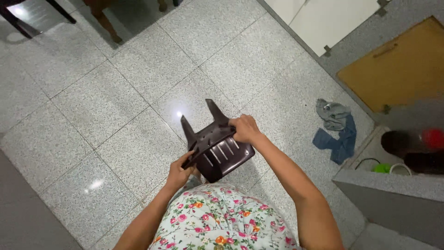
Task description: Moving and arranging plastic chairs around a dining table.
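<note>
Stool [217,150], dark plastic and tipped with its legs pointing far, hangs above the tiled floor [115,111] just ahead of the person's floral dress [222,220]. Left hand [179,170] pinches the near left seat edge, and right hand [245,128] wraps closed over the far right edge. With only edge grips, the stool could twist free and drop onto the tiles.

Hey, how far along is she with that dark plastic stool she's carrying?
Done: the dark plastic stool is off the tiled floor, tipped with legs pointing away. In hand: left hand and right hand grip opposite seat edges. Left: it isn't set down yet; a blue-grey cloth lies nearby.
</note>
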